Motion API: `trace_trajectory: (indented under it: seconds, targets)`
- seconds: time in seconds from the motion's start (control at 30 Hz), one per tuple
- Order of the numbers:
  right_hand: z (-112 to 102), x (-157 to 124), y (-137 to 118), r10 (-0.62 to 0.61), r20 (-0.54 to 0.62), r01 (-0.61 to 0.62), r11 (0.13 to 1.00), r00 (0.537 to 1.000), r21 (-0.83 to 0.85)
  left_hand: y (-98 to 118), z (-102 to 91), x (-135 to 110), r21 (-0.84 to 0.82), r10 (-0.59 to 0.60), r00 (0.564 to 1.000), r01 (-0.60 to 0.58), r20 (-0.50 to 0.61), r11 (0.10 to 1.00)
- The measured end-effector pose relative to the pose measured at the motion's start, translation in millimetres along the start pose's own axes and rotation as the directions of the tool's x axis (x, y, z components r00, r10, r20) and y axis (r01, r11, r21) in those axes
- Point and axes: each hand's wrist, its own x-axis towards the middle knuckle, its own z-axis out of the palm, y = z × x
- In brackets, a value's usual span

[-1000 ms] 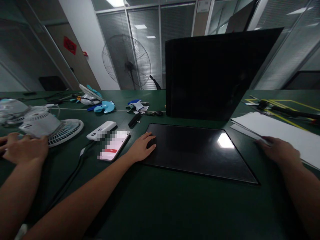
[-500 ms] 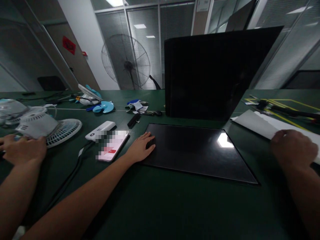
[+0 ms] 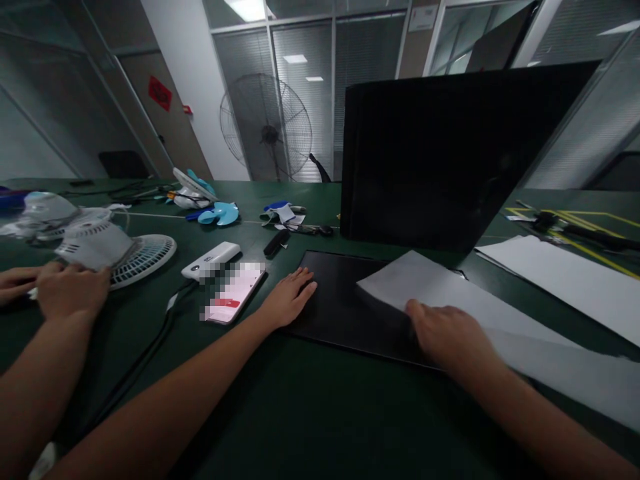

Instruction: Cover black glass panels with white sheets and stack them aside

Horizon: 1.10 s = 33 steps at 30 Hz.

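Note:
A flat black panel (image 3: 340, 307) lies on the green table (image 3: 310, 413) in front of me. My left hand (image 3: 287, 300) rests flat on its near left corner, fingers stretched out and holding nothing. My right hand (image 3: 450, 333) is closed on the near edge of a white sheet (image 3: 450, 287), which lies slanted over the right half of the panel and trails off to the right.
A tall black stack of panels (image 3: 450, 153) stands upright behind. More white sheets (image 3: 565, 273) lie at the right. A phone (image 3: 235, 293), a white power bank (image 3: 211, 260) and cables lie at the left. A co-worker's hands (image 3: 73, 290) work at a small white fan (image 3: 100, 247).
My right hand took a white sheet from the pile at the right and drew it left over the black panel. My left hand stayed on the panel's corner.

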Motion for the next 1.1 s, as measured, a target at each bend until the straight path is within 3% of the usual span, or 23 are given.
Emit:
trace_trajectory:
  seconds: [0.13, 0.3, 0.4, 0.5, 0.6, 0.73, 0.83, 1.0, 1.1]
  targets:
    - [6, -6, -40, -0.321, -0.097, 0.323, 0.946, 0.942, 0.007, -2, -0.3, 1, -0.105, -0.055, 0.997, 0.049, -0.054, 0.993]
    - [-6, -23, -57, -0.362, -0.132, 0.385, 0.848, 0.923, 0.365, -7, 0.8, 4, -0.004, 0.035, 0.999, -0.035, 0.029, 0.999]
    - [-14, -23, -47, -0.245, -0.1, 0.253, 0.741, 0.964, 0.622, -12, 3.0, 7, 0.023, 0.037, 0.996, -0.039, 0.079, 0.999]
    - [-6, -9, -8, 0.081, -0.081, -0.009, 0.762, 0.993, 0.647, -16, 5.3, 9, -0.007, 0.042, 0.996, -0.041, 0.084, 0.999]
    - [18, 4, 55, 0.396, -0.072, -0.336, 0.85, 0.915, 0.405, -17, 6.7, 11, -0.003, 0.049, 0.996, -0.049, 0.076, 0.999]
    - [46, 3, 126, 0.588, 0.026, -0.58, 0.788, 0.808, 0.206, -11, 6.4, 10, 0.096, 0.033, 0.998, -0.037, 0.05, 0.995]
    - [54, 0, 145, 0.623, 0.078, -0.625, 0.754, 0.778, 0.202, -6, 6.0, 8, 0.168, 0.025, 1.0, -0.027, 0.014, 0.985]
    - [57, 7, 139, 0.513, 0.093, -0.519, 0.82, 0.854, 0.242, -8, 7.8, 6, 0.173, 0.02, 1.0, -0.02, 0.0, 0.985]
    - [59, 9, 140, 0.478, 0.079, -0.48, 0.836, 0.875, 0.266, -12, 9.4, 6, 0.15, 0.03, 1.0, -0.029, -0.004, 0.988]
